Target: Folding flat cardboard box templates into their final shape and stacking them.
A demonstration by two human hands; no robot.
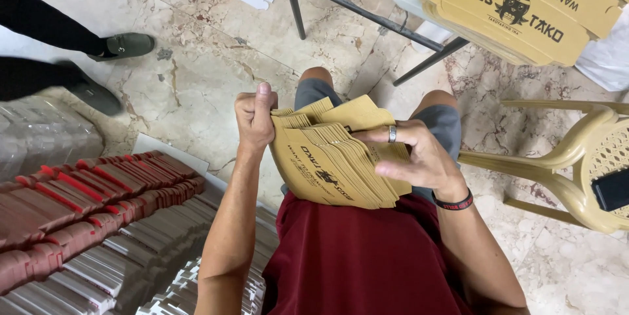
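A: The left hand point(254, 115) is a closed fist pinching the left edge of the stack of flat tan cartons point(337, 157) over the lap, its long axis slanting away.

B: And the right hand point(419, 154)?

A: Fingers spread, thumbing the stack's right edge; both touch it.

B: Around it?

A: Red-and-white packs point(85, 190) at left, more tan cartons with black print point(517, 7) on the table upper right, a beige chair point(576, 157) at right.

Left hand point(255, 116), centre of frame: fist closed in a grip, thumb uppermost, forearm rising from the lower edge. Right hand point(419, 151), right of centre: fingers spread and curled leftward, ring on one finger, dark band on the wrist.
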